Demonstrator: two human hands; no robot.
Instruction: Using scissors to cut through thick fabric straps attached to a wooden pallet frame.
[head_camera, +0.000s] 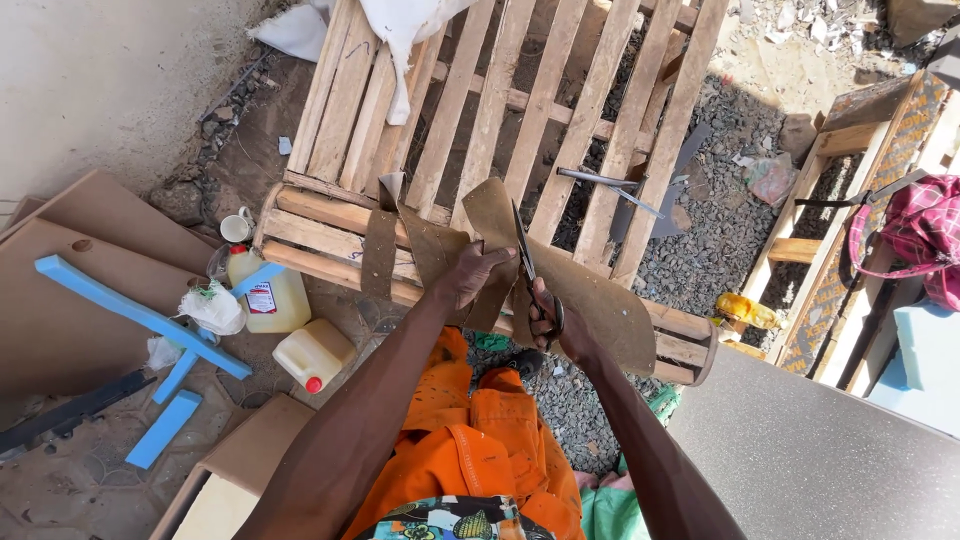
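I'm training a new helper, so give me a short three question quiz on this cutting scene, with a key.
1. True or false: the right hand works the scissors.
2. What does the left hand grip? A) brown sheet B) yellow jug C) blue bar
3. What structure lies under the sheet?

Key: 1 true. 2 A. 3 the wooden slatted frame.

We reach both bare arms forward and down. Our left hand (472, 272) pinches shut, fingers curled under, wrist bent. Our right hand (560, 325) closes with fingers through loops, forearm angled in from lower right.
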